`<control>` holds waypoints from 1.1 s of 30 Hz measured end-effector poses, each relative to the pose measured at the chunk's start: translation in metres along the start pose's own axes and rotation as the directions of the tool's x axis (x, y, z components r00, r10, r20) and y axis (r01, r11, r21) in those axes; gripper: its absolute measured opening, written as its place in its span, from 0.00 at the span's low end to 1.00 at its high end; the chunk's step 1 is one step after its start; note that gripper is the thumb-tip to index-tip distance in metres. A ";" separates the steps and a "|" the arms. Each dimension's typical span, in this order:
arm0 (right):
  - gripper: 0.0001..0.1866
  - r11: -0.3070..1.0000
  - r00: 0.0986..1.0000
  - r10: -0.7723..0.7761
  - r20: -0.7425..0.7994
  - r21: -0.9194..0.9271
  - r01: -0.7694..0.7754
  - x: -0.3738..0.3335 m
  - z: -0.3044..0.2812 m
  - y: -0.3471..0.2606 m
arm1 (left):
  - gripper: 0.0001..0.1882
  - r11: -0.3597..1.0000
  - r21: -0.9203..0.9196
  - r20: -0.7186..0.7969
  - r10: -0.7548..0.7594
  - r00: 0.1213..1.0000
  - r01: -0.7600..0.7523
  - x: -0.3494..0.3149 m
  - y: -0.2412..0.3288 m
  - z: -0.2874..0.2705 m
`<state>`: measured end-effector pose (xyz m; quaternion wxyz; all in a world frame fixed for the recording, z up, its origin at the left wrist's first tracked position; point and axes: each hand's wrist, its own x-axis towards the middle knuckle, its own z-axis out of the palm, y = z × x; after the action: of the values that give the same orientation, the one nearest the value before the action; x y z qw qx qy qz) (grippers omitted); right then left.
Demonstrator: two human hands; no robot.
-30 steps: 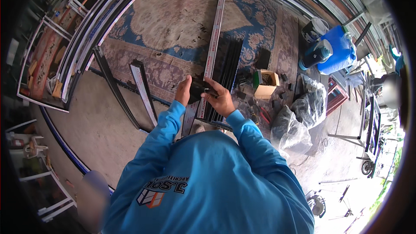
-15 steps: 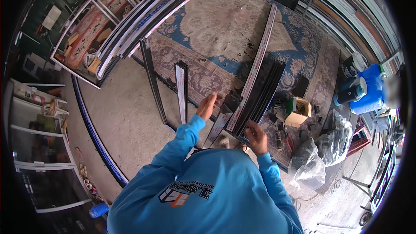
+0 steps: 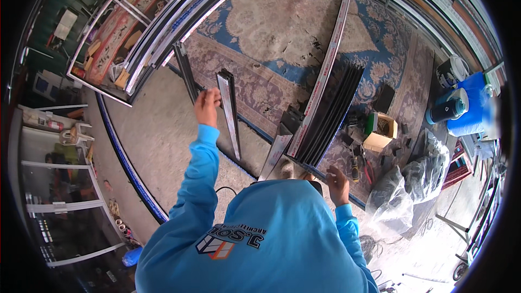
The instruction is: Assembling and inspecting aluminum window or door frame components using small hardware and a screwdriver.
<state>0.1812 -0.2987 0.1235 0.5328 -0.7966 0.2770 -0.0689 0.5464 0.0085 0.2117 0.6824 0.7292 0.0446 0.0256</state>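
Observation:
My left hand (image 3: 207, 107) is beside a dark upright metal profile (image 3: 186, 68), covering part of it. Its fingers look curled, but whatever lies inside them is hidden. Just to the right of that hand stands a second profile (image 3: 228, 116), dark with a pale printed film. My right hand (image 3: 337, 185) is closed at the end of a dark metal bar (image 3: 312, 169), by the near end of a stack of black profiles (image 3: 332, 119). A long white-filmed profile (image 3: 325, 70) lies along the stack, and a shorter filmed piece (image 3: 275, 154) leans at its near left.
A patterned carpet (image 3: 271, 19) covers the floor ahead. At the right are a cardboard box (image 3: 380, 133), pliers (image 3: 368, 171), plastic wrapping (image 3: 393, 198) and a blue container (image 3: 471, 106). Long profiles (image 3: 179, 24) rest on a frame at the far left; a curved-looking blue-filmed strip (image 3: 120, 154) lies nearer.
My left hand has swung left and forward, from near the stack to the dark upright profile, its fingers now more curled. My right hand has shifted slightly right and nearer to me.

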 end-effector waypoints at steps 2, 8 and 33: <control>0.17 0.999 1.000 -0.014 -0.005 0.040 0.014 0.004 -0.004 -0.007 | 0.21 0.999 0.004 -0.016 0.054 0.998 -0.054 0.017 0.006 -0.004; 0.18 0.999 1.000 -0.001 -0.014 0.040 0.002 0.011 -0.012 -0.012 | 0.31 0.978 0.145 0.193 0.120 0.974 -0.150 0.033 0.048 0.014; 0.18 0.970 0.994 0.042 0.097 -0.242 -0.017 0.013 -0.031 -0.035 | 0.38 0.937 0.185 0.237 -0.336 0.912 0.297 0.041 -0.037 -0.041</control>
<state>0.1929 -0.3209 0.1655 0.4465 -0.8538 0.2675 0.0138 0.5823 0.0555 0.1767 0.6224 0.7567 0.0726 -0.1863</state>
